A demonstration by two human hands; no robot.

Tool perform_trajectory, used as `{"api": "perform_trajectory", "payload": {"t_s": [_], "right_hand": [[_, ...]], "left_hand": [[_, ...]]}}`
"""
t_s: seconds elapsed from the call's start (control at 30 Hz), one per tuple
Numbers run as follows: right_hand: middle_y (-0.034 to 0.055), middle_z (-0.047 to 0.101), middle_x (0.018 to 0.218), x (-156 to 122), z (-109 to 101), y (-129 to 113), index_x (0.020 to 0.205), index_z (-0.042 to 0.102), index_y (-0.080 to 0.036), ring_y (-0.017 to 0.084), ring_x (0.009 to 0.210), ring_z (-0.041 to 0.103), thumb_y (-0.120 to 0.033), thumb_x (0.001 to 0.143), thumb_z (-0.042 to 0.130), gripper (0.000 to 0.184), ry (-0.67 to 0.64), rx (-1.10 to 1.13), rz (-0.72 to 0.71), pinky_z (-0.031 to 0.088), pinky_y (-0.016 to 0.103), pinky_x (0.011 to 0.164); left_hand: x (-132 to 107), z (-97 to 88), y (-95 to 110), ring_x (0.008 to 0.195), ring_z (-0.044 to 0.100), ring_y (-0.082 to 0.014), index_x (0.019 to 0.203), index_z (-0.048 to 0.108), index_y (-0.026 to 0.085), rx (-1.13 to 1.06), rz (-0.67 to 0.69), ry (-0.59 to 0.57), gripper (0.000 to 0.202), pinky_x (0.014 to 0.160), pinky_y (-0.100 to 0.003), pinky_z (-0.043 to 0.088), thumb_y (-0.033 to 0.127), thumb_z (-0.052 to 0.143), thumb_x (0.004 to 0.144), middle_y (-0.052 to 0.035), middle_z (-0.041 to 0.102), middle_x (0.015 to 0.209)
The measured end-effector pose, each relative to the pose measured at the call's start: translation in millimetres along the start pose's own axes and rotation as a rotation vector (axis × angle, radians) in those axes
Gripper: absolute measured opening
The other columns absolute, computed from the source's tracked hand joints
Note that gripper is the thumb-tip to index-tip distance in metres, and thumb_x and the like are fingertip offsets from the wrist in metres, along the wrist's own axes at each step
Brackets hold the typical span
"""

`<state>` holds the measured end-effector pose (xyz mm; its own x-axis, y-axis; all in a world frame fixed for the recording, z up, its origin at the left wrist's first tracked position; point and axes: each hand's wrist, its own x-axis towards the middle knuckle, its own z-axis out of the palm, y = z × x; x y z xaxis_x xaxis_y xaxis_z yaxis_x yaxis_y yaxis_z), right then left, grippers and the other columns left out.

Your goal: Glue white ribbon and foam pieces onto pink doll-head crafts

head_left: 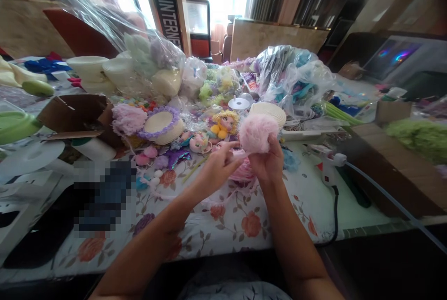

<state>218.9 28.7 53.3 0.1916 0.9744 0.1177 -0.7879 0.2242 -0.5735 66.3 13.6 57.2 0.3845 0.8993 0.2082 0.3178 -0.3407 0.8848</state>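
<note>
My right hand is closed round the underside of a fluffy pink pom-pom, holding it up above the table. My left hand is beside it, fingers pinched at the pom-pom's left edge, index finger stretched toward the fluff. More pink fluffy trim lies under both hands on the floral tablecloth. A small doll with yellow hair lies just behind my left hand.
A white glue gun with black cord lies right of my hands. A small basket with purple trim, a pink fluffy ball, a cardboard box, clear plastic bags of craft goods and white bowls crowd the back.
</note>
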Motion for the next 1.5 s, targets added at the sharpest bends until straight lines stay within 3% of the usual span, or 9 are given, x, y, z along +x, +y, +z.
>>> {"api": "perform_trajectory", "payload": {"t_s": [0.17,0.4,0.53,0.63,0.77,0.93,1.03,1.23,1.5], "right_hand": [[0.0020,0.073,0.108,3,-7,-8,0.102,0.068,-0.024,0.023,0.112,0.065,-0.033,0.075,0.071,0.028,-0.016,0.007,0.040,0.054,0.047,0.101],[0.0007,0.074,0.103,4,-9,-14,0.101,0.068,-0.025,0.024,0.107,0.067,-0.032,0.074,0.072,0.028,0.039,0.004,-0.008,0.058,0.048,0.095],[0.0003,0.074,0.105,5,-13,-19,0.100,0.070,-0.025,0.023,0.107,0.068,-0.030,0.077,0.069,0.023,0.001,-0.047,-0.035,0.057,0.044,0.097],[0.0018,0.073,0.112,5,-17,-19,0.105,0.069,-0.025,0.021,0.109,0.068,-0.028,0.077,0.070,0.028,-0.039,-0.130,-0.048,0.056,0.038,0.097],[-0.0020,0.073,0.109,2,-15,-11,0.106,0.065,-0.027,0.017,0.105,0.069,-0.026,0.075,0.073,0.032,0.035,-0.097,-0.022,0.058,0.030,0.088],[0.0003,0.075,0.103,-8,1,7,0.098,0.067,-0.025,0.022,0.101,0.069,-0.043,0.079,0.069,0.027,-0.024,0.017,0.276,0.061,0.038,0.085],[0.0008,0.075,0.107,-8,4,9,0.100,0.067,-0.026,0.024,0.103,0.069,-0.048,0.075,0.072,0.034,-0.031,0.085,0.292,0.059,0.048,0.091],[-0.0020,0.074,0.108,4,-15,-19,0.100,0.068,-0.028,0.019,0.109,0.066,-0.035,0.074,0.073,0.027,0.036,0.132,0.044,0.056,0.043,0.097],[-0.0013,0.073,0.112,11,-32,-40,0.101,0.070,-0.027,0.021,0.109,0.067,-0.037,0.076,0.068,0.027,0.097,0.165,-0.080,0.058,0.042,0.092]], "left_hand": [[-17,-52.3,7,0.057,0.039,-0.0104,0.067,0.063,0.016,0.048,-0.014,0.002,0.035,0.052,-0.022,0.032,0.043,0.059,0.091,0.0017,0.046,0.061],[-60,-114.1,3,0.043,0.028,-0.0061,0.071,0.070,0.015,-0.336,-0.146,0.235,0.022,0.038,-0.018,0.019,0.034,0.074,0.081,0.0035,0.038,0.049],[-81,-147.3,2,0.041,0.024,-0.0059,0.063,0.053,0.016,-0.897,-0.117,0.423,0.033,0.034,-0.016,0.022,0.020,0.050,0.096,0.0039,0.038,0.047],[-96,-165.4,4,0.042,0.029,-0.0053,0.076,0.051,0.019,-1.275,-0.033,0.560,0.041,0.034,-0.015,0.024,0.028,0.025,0.108,0.0054,0.044,0.051],[-97,-162.4,10,0.041,0.031,-0.0038,0.080,0.050,0.020,-1.394,0.106,0.626,0.045,0.035,-0.014,0.021,0.036,0.020,0.109,0.0072,0.039,0.049],[-61,-122.2,18,0.038,0.031,-0.0056,0.072,0.047,0.017,-1.302,-0.194,0.523,0.044,0.035,-0.017,0.024,0.023,0.023,0.107,0.0051,0.039,0.045],[-47,-109.1,14,0.039,0.031,-0.0056,0.074,0.047,0.016,-1.332,-0.256,0.444,0.042,0.035,-0.017,0.023,0.023,0.022,0.108,0.0055,0.036,0.048],[-62,-123.9,-8,0.040,0.029,-0.0059,0.077,0.045,0.017,-1.436,-0.158,0.551,0.039,0.034,-0.018,0.022,0.030,0.026,0.108,0.0069,0.033,0.051],[-77,-153.4,-8,0.040,0.032,-0.0048,0.075,0.048,0.019,-1.364,-0.044,0.648,0.045,0.036,-0.016,0.028,0.032,0.021,0.109,0.0067,0.040,0.048]]}}
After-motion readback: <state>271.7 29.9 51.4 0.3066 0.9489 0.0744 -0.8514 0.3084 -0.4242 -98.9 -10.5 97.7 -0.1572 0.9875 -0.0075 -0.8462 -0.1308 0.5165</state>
